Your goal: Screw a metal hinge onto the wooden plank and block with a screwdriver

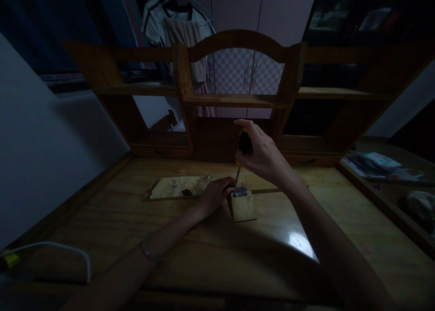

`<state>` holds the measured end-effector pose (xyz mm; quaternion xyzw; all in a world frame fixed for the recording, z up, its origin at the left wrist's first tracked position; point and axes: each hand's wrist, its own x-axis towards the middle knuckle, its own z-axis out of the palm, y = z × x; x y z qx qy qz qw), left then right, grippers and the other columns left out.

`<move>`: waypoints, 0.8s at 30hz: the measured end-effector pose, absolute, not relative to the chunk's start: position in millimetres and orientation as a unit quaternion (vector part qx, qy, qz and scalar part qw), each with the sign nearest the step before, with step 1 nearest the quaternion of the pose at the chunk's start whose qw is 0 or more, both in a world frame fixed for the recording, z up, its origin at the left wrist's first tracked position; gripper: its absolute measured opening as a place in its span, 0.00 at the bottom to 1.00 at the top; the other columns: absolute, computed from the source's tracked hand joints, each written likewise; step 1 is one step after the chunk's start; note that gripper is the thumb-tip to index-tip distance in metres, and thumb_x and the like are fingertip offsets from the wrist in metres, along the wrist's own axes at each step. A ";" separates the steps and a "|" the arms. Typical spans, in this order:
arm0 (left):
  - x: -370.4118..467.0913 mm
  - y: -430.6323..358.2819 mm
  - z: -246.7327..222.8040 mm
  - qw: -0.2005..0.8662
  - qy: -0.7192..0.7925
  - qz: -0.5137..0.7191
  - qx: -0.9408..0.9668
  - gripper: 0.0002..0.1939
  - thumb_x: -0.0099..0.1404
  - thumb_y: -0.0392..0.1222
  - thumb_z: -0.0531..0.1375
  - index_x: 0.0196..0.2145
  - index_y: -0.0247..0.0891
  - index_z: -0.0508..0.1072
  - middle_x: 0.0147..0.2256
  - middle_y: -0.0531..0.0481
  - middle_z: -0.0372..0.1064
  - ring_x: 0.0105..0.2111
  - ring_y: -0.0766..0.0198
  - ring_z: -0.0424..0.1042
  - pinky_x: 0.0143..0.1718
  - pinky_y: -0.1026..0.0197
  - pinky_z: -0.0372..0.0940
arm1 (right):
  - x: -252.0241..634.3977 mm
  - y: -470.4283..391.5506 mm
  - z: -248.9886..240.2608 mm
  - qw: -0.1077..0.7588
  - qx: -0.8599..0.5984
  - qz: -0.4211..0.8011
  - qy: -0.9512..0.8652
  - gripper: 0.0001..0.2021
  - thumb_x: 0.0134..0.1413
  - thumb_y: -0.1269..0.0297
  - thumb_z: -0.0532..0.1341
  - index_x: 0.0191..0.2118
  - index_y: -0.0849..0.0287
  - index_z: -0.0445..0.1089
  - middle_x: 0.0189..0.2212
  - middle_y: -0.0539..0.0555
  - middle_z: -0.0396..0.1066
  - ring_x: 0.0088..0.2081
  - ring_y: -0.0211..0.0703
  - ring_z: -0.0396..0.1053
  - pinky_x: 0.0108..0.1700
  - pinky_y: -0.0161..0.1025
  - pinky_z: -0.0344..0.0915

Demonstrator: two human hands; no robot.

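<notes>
A screwdriver (244,143) with a black and yellow handle is gripped from above by my right hand (261,154). Its shaft slants down to a small metal hinge (240,191), which lies across the top edge of a small wooden block (244,207) and a long board behind it. My left hand (217,194) rests low beside the hinge, fingers closed near the screwdriver's tip; what they hold, if anything, is too small and dark to tell. The long board (180,187), with rough, dark-marked wood at its left end, extends under or behind my left hand.
A wooden shelf unit (238,100) stands along the back of the wooden table (190,265). A white cable (68,245) loops at the lower left near a yellow item (11,259). Beyond the right-hand ledge lie papers and bags (382,162). Clothes (183,27) hang behind the shelves.
</notes>
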<state>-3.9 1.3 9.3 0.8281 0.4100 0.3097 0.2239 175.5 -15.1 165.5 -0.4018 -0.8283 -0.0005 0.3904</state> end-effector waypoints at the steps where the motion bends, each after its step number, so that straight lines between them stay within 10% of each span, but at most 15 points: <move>1: -3.6 0.7 9.9 0.222 0.412 0.309 0.828 0.06 0.69 0.39 0.59 0.43 0.43 0.73 0.43 0.53 0.77 0.43 0.61 0.76 0.45 0.62 0.66 | 175.6 -15.5 166.0 0.389 -0.403 -0.001 -0.828 0.30 0.54 0.70 0.57 0.63 0.54 0.53 0.53 0.60 0.64 0.49 0.51 0.67 0.49 0.49 0.66; 24: -0.1 1.1 3.9 0.203 0.413 0.343 0.819 0.14 0.67 0.36 0.62 0.49 0.44 0.70 0.40 0.54 0.75 0.39 0.64 0.76 0.44 0.62 0.67 | 172.2 -18.9 166.8 0.384 -0.394 -0.019 -0.835 0.25 0.59 0.65 0.59 0.61 0.54 0.55 0.53 0.60 0.65 0.48 0.51 0.68 0.49 0.49 0.66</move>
